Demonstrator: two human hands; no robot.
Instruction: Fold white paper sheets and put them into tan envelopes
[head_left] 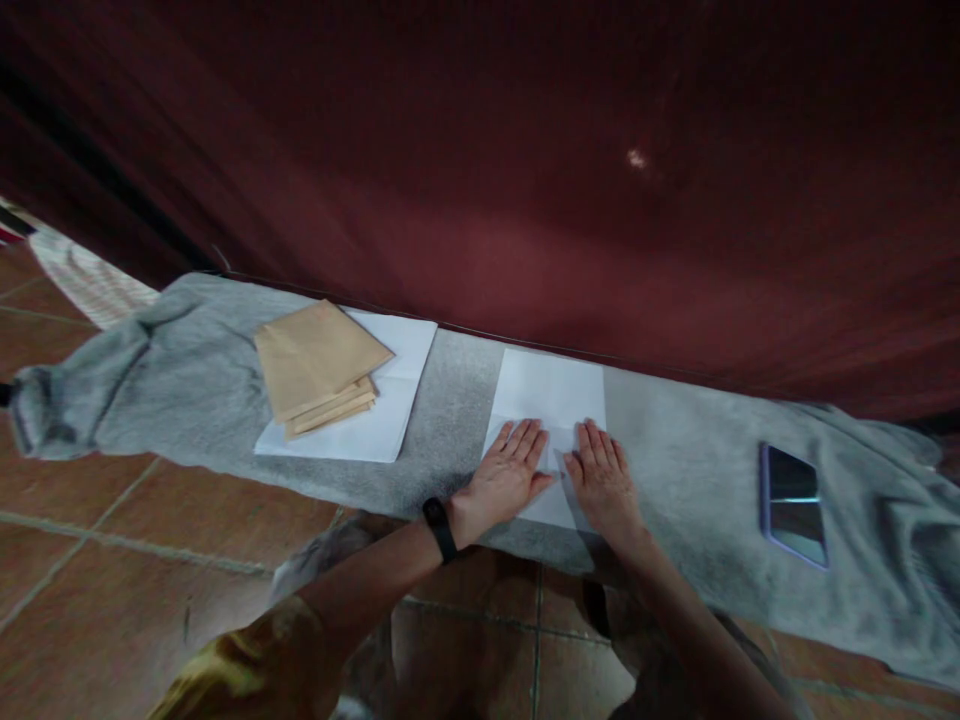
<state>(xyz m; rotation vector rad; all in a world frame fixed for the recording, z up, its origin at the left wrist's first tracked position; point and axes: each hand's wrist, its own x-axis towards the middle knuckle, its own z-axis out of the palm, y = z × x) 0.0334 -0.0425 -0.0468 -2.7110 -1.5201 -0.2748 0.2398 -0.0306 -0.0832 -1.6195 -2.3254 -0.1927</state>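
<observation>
Just below the middle of the frame, there's a white sheet of paper [551, 385] lying on a grey cloth [459, 400], with both hands palm-down on it. The left hand [508, 472] is flat, fingers straight out and thumb pointing toward the right hand [604, 482], which is spread flat too, so it's pressing contact rather than a grip. Black band [439, 530] on the left wrist, btw. Over at centre left, some brown envelopes [319, 355] sit on a white paper stack [409, 350], and a phone [795, 505] is lying at lower right.
</observation>
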